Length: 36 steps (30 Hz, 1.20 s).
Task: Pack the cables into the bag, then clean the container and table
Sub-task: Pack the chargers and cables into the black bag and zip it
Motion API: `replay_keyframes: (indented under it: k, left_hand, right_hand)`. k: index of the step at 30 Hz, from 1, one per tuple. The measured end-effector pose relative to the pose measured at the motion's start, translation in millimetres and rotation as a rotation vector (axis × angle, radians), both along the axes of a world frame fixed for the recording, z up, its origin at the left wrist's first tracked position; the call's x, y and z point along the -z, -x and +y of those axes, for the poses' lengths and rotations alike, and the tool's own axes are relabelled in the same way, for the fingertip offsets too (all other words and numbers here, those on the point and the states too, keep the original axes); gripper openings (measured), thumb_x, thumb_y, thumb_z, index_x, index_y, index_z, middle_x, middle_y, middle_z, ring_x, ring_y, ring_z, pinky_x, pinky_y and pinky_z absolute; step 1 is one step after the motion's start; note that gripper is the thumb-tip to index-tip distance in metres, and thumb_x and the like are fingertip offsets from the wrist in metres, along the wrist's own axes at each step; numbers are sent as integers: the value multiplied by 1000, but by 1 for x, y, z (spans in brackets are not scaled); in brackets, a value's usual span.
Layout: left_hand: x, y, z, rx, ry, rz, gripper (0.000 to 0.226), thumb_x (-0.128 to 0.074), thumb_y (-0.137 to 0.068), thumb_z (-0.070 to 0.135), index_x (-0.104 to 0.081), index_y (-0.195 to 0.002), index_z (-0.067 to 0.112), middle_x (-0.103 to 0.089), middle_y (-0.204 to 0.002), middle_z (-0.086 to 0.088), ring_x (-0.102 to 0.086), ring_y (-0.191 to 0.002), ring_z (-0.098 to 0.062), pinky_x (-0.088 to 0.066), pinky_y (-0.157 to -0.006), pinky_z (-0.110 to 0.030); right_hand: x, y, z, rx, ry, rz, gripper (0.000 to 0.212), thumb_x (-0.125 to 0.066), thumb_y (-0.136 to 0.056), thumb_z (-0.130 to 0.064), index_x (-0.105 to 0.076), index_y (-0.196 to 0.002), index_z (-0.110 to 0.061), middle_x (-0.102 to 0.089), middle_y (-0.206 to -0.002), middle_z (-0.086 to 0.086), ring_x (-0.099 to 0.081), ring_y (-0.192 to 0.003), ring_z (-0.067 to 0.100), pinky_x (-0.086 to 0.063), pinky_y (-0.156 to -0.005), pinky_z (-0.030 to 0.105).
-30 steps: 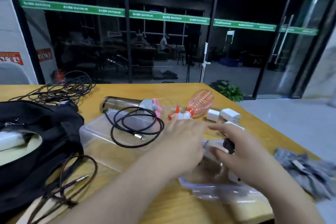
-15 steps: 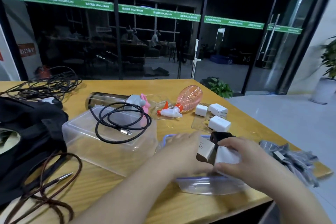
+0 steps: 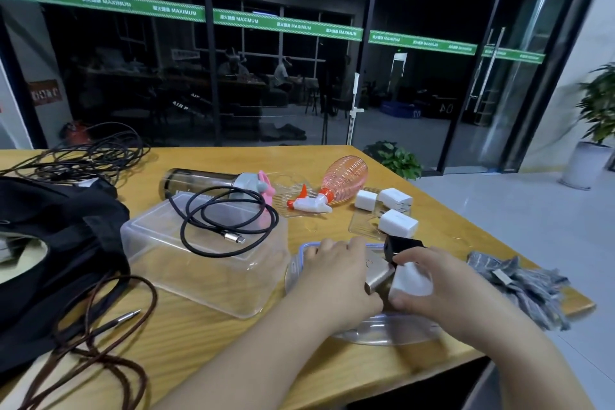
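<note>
Two hands work close together at the near edge of the table (image 3: 449,220). The left hand (image 3: 336,280) curls round a tan block-shaped adapter (image 3: 377,278), while the right hand (image 3: 442,289) grips a white charger (image 3: 411,280), with a black adapter (image 3: 401,248) pressed in just beyond its fingertips. All three pieces sit bunched between the palms, directly above a clear blue-rimmed lid (image 3: 382,331) that lies under both wrists.

Judging from this, the step is gathering the small power bricks in one lift. To do it well, squeeze the palms inward so the black piece cannot slip out on the far side, and raise the cluster straight up before swinging it left toward the black bag (image 3: 50,243), which lies open well to the left of the grip.

Just left of the left hand stands the upturned clear container (image 3: 206,263), carrying a coiled black cable (image 3: 226,223); pass above it, not across it, or the coil may be knocked off. A brown cable (image 3: 100,326) trails at the bag's near side. Beyond the grip lie three more white chargers (image 3: 397,225) and a pink spray bottle (image 3: 336,186); to its right, a grey cloth (image 3: 519,286). Farthest left, another tangle of dark cables (image 3: 90,156) waits.
</note>
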State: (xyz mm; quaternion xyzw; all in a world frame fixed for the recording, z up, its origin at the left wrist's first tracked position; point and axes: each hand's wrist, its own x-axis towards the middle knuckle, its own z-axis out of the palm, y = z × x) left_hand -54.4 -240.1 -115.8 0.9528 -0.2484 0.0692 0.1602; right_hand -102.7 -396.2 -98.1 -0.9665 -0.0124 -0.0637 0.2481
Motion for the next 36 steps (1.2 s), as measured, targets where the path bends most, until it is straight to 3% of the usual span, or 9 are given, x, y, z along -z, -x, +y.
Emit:
replay_keyframes:
  k: [5,10,14,16,21,25,27,33,36]
  left_hand:
    - [-3,10,12,-38,103,-44,59,-52,-80,37,-33,-131,14,-47,-128,-2,-34,-117,-23,-34,-92,-34]
    - [-23,27,34,-49,243,-151,66,-52,-82,37,-22,-139,24,-35,-136,7,-21,-126,-15,-27,-99,-28]
    - [-39,36,59,-70,336,-243,71,-57,-80,33,-19,-140,30,-33,-135,13,-19,-126,-9,-26,-100,-23]
    - [-45,38,73,-77,381,-296,68,-59,-78,32,-23,-136,34,-38,-129,18,-20,-123,-6,-29,-97,-22]
    - [-53,44,111,-168,480,-320,66,-63,-77,34,-27,-132,38,-31,-103,30,-25,-116,-2,-23,-78,-14]
    - [-55,48,147,-306,540,-266,78,-68,-76,39,-21,-138,41,-34,-120,13,-37,-116,-7,-30,-86,-18]
    - [-58,52,169,-366,551,-262,76,-68,-77,37,-22,-138,40,-32,-113,12,-42,-113,-11,-35,-88,-23]
    - [-66,64,249,-656,552,-333,77,-69,-78,34,-26,-142,33,-39,-123,2,-39,-120,-17,-34,-96,-31]
    - [-63,61,293,-796,515,-324,77,-68,-80,32,-28,-145,27,-43,-133,-9,-36,-125,-23,-34,-99,-37]
  right_hand:
    - [-5,7,2,-18,-23,-103,47,-72,-79,-38,-48,-118,-43,-41,-106,-29,-41,-111,2,-32,-82,21]
    - [-14,13,16,-89,-108,-262,45,-75,-77,-35,-46,-107,-52,-43,-105,-35,-42,-104,-7,-33,-79,7]
    - [-21,15,37,-150,-215,-350,42,-75,-73,-38,-50,-104,-52,-47,-105,-36,-47,-101,-6,-39,-80,19]
    - [-23,16,49,-181,-262,-385,44,-76,-71,-38,-52,-105,-51,-46,-106,-36,-51,-96,-4,-43,-79,21]
    - [-27,10,88,-275,-364,-447,44,-76,-72,-38,-50,-105,-52,-47,-106,-40,-46,-104,-13,-41,-75,6]
    - [-30,-1,127,-349,-450,-447,45,-75,-76,-32,-49,-110,-47,-46,-110,-36,-37,-104,-25,-38,-75,1]
    - [-33,-4,150,-395,-495,-454,45,-76,-76,-29,-47,-105,-50,-46,-109,-34,-38,-101,-26,-36,-74,-2]
    - [-39,-13,214,-516,-506,-426,42,-70,-80,-38,-44,-113,-47,-45,-113,-33,-42,-108,-11,-35,-83,5]
    - [-42,-21,249,-581,-507,-340,42,-69,-83,-37,-45,-117,-42,-42,-116,-27,-38,-119,0,-36,-97,20]
